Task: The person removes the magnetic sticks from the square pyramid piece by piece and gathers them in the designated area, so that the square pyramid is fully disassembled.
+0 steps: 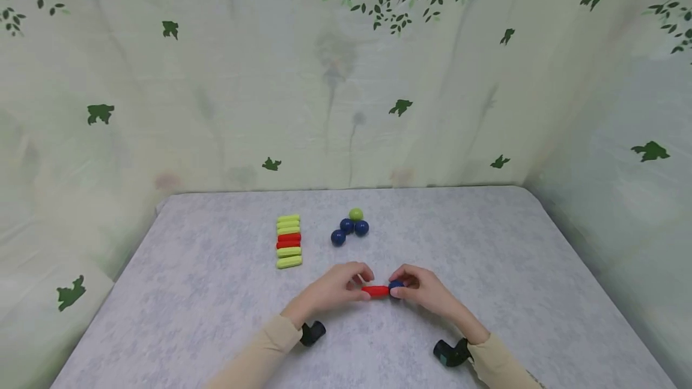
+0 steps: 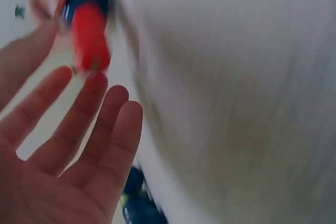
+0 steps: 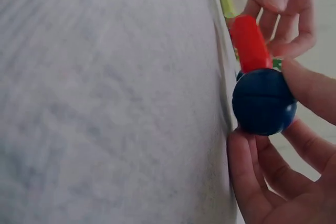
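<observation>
My right hand [image 1: 424,288] pinches a dark blue ball [image 3: 265,101] between thumb and fingers. A short red rod [image 1: 375,291] sticks out from the ball's left side, end against it. Around the free end of that rod is my left hand [image 1: 346,284], thumb and fingers spread apart. In the left wrist view its fingertips [image 2: 97,80] come close to the red rod [image 2: 90,38], and whether they touch it I cannot tell. The same left hand [image 3: 286,14] shows behind the rod in the right wrist view.
Toward the back left of the table [image 1: 189,293], several yellow-green rods [image 1: 289,262] lie in a column with two red rods [image 1: 289,237] among them. Right of these sit three dark blue balls [image 1: 338,238] and a green ball [image 1: 355,214]. A leaf-patterned cloth [image 1: 303,107] hangs behind.
</observation>
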{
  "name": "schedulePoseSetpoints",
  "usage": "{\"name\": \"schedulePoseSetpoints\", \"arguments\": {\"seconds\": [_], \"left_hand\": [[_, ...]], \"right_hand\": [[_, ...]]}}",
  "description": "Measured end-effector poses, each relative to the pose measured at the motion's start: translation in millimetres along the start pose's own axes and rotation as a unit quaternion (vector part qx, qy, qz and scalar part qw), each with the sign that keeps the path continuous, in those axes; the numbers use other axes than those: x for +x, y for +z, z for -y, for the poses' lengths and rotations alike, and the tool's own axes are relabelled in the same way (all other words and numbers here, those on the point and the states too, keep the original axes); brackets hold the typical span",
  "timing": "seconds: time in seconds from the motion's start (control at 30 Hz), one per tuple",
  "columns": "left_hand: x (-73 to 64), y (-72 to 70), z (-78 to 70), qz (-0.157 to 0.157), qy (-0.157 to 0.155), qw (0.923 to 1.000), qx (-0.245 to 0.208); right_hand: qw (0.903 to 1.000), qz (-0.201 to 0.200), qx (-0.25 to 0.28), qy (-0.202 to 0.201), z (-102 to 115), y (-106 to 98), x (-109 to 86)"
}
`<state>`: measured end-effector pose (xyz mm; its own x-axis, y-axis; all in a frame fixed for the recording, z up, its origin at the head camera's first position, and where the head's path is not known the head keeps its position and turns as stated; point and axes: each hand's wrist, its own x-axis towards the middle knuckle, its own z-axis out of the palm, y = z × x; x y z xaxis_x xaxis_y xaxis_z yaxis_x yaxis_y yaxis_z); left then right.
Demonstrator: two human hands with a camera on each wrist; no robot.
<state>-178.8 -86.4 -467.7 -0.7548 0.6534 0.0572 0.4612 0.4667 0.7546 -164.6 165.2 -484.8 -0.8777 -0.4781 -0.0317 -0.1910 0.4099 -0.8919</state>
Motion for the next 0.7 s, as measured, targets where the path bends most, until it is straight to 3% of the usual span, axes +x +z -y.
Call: {"name": "schedulePoseSetpoints", "arguments": {"seconds": [0.03, 0.1, 0.2, 0.3, 0.53, 0.7], "left_hand": [[-0.9, 4.6, -3.7, 0.011, 0.004, 0.9999, 0.006], [-1.5, 12.2, -9.4, 0.003, 0.008, 0.9996, 0.028], [-2.9, 18.2, -13.9, -0.043, 0.007, 0.9958, 0.080], [-6.7, 17.4, -13.0, -0.078, -0.006, 0.9913, 0.105], [-33.1, -5.9, -3.6, -0.133, -0.051, 0.9862, 0.084], [-55.6, -28.4, 14.3, -0.203, -0.111, 0.9657, 0.118]], "right_hand": [[1.0000, 0.001, 0.006, -0.004, 1, 0, 0.3], [0.9999, 0.002, 0.013, -0.008, 3, 0, 0.7], [0.9998, -0.001, 0.014, -0.010, 5, 2, 1.5], [0.9999, -0.011, 0.005, -0.007, 6, 3, 1.9], [0.9989, -0.035, -0.029, 0.012, 7, 2, 8.1], [0.9972, -0.064, -0.025, 0.030, 7, 2, 20.3]]}}
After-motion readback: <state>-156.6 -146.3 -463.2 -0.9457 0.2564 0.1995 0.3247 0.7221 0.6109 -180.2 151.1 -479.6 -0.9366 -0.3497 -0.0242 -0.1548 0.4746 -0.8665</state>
